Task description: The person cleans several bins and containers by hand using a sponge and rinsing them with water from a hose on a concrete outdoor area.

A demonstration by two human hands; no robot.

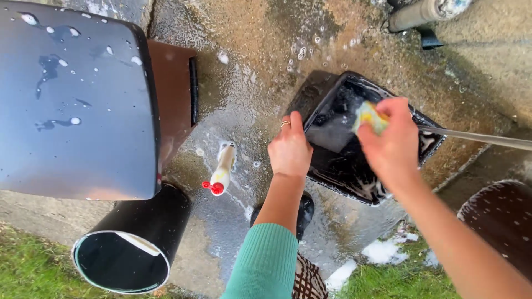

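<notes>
One black tray [332, 177], one yellow sponge [370, 117], one soap bottle [222, 169], two hands.

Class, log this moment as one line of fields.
left hand: grips tray rim | right hand: sponge in tray | bottle: lying on wet concrete

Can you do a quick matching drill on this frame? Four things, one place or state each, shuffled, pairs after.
Things:
1. sponge
2. squeeze bottle
3. black tray
4. black cylinder

Places or states:
A. lying on wet concrete, red cap toward the camera
B. in the right hand
C. on its side by the grass, open end showing
D. steadied at its rim by the left hand

Pairs: 1-B, 2-A, 3-D, 4-C
</notes>
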